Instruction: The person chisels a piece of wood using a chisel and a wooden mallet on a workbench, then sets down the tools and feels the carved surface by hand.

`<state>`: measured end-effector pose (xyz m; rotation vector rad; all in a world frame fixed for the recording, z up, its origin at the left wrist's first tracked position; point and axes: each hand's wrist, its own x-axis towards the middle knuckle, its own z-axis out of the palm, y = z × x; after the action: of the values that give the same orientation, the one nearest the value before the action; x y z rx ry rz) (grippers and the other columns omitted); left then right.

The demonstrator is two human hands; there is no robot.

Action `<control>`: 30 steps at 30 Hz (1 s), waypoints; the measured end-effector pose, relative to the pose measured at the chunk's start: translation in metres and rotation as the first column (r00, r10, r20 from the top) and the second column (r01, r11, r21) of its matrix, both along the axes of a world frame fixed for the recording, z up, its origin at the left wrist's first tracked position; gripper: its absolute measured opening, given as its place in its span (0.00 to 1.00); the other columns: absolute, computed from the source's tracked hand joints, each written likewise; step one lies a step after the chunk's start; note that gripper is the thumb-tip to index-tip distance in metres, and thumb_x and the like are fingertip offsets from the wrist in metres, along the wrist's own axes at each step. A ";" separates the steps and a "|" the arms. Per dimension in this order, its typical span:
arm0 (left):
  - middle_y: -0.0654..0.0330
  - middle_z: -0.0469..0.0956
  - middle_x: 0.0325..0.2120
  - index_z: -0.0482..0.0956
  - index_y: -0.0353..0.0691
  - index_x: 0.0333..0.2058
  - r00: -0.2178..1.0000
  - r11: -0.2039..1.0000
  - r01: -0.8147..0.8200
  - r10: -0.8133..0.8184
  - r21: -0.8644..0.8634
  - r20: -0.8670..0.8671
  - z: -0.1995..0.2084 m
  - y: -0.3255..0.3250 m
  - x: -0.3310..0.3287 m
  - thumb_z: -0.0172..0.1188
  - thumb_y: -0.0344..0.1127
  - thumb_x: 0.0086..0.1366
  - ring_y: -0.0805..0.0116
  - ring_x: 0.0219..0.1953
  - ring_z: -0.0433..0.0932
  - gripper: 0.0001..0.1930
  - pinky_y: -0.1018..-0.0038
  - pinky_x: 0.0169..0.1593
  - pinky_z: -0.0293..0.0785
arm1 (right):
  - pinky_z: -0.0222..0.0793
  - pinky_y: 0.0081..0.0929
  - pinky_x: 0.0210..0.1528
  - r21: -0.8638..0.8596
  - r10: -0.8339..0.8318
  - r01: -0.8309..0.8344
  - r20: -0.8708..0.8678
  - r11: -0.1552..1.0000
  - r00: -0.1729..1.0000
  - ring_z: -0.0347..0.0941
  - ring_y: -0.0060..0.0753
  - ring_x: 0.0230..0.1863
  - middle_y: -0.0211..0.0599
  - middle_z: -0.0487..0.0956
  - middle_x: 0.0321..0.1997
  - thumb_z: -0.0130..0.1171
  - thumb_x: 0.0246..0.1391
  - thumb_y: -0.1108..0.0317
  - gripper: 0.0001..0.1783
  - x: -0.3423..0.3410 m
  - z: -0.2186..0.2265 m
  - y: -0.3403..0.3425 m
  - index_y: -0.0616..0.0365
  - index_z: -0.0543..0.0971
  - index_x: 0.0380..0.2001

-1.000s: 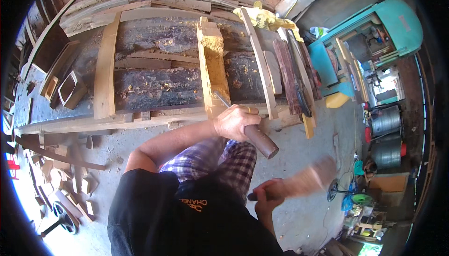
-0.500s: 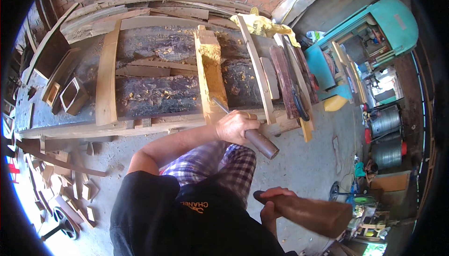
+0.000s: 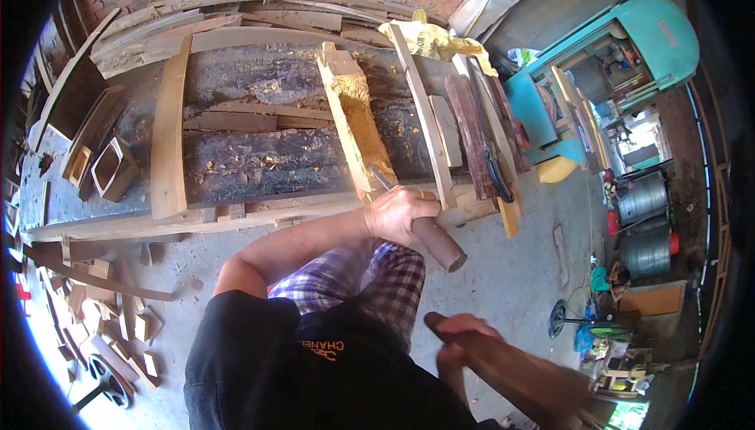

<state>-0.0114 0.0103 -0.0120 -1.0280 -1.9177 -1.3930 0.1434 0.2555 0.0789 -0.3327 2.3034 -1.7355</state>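
At twelve o'clock a pale yellow wooden block [image 3: 358,123] lies across the dark tabletop [image 3: 267,163] — a long trough runs down it, ragged inside, cleaner along the edge. A chisel [image 3: 438,245] seems set at the trough's near end, handle towards five o'clock, the left hand's [image 3: 401,214] fingers wrapped snugly round it; it looks to have stayed put. Rightwards, the right hand's [image 3: 460,339] fingers are closed on the narrow end of a blurred mallet [image 3: 523,371], swung from four o'clock towards five — clear of the chisel, so no blow is landing.
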 end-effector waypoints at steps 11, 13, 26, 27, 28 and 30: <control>0.56 0.74 0.23 0.72 0.41 0.25 0.994 0.996 0.057 -0.050 -0.069 0.102 0.000 0.008 0.002 0.70 0.35 0.39 0.49 0.27 0.77 0.16 0.58 0.30 0.72 | 0.66 0.35 0.51 -0.439 -0.076 -0.291 -0.649 0.850 0.757 0.69 0.37 0.49 0.49 0.70 0.49 0.76 0.40 0.56 0.40 0.007 -0.101 0.000 0.70 0.67 0.49; 0.55 0.74 0.23 0.73 0.40 0.26 0.994 0.990 0.062 -0.050 -0.124 0.101 -0.001 0.005 0.002 0.70 0.36 0.39 0.49 0.27 0.77 0.16 0.59 0.30 0.72 | 0.72 0.39 0.44 0.226 -0.359 0.400 -0.201 0.888 0.911 0.75 0.50 0.40 0.50 0.77 0.39 0.76 0.36 0.55 0.45 0.012 -0.116 0.004 0.71 0.68 0.53; 0.55 0.75 0.27 0.74 0.42 0.28 0.978 0.949 -0.106 0.153 -0.296 0.141 -0.006 0.010 0.019 0.66 0.33 0.42 0.50 0.35 0.76 0.13 0.59 0.39 0.71 | 0.73 0.34 0.37 0.209 -0.284 0.351 -0.296 0.913 0.912 0.77 0.33 0.31 0.44 0.81 0.31 0.72 0.43 0.60 0.27 0.008 -0.091 -0.005 0.69 0.75 0.41; 0.55 0.75 0.28 0.74 0.42 0.28 0.977 0.946 -0.128 0.172 -0.299 0.126 -0.010 0.010 0.019 0.66 0.34 0.43 0.50 0.36 0.76 0.13 0.59 0.40 0.71 | 0.73 0.34 0.37 0.199 -0.276 0.342 -0.298 0.918 0.914 0.77 0.33 0.31 0.44 0.81 0.31 0.72 0.43 0.60 0.27 0.009 -0.093 -0.002 0.69 0.75 0.41; 0.56 0.74 0.28 0.74 0.43 0.30 0.972 0.940 -0.154 0.200 -0.305 0.126 -0.010 0.012 0.022 0.62 0.30 0.37 0.51 0.38 0.74 0.16 0.59 0.44 0.68 | 0.73 0.34 0.36 0.096 -0.348 0.392 -0.304 0.915 0.887 0.77 0.33 0.31 0.43 0.80 0.31 0.73 0.42 0.61 0.27 0.016 -0.081 -0.004 0.69 0.74 0.41; 0.56 0.74 0.29 0.74 0.44 0.31 0.961 0.931 -0.191 0.242 -0.311 0.133 -0.010 0.012 0.027 0.62 0.31 0.37 0.52 0.39 0.74 0.16 0.59 0.44 0.66 | 0.70 0.36 0.46 -0.072 -0.455 0.449 -0.101 0.891 0.885 0.73 0.31 0.40 0.41 0.76 0.31 0.70 0.44 0.64 0.34 0.032 -0.087 0.007 0.68 0.68 0.51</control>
<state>0.0160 0.0222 -0.0216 -0.8136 -2.3407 -1.1211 0.1750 0.2624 -0.0082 0.1185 2.5810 -2.0259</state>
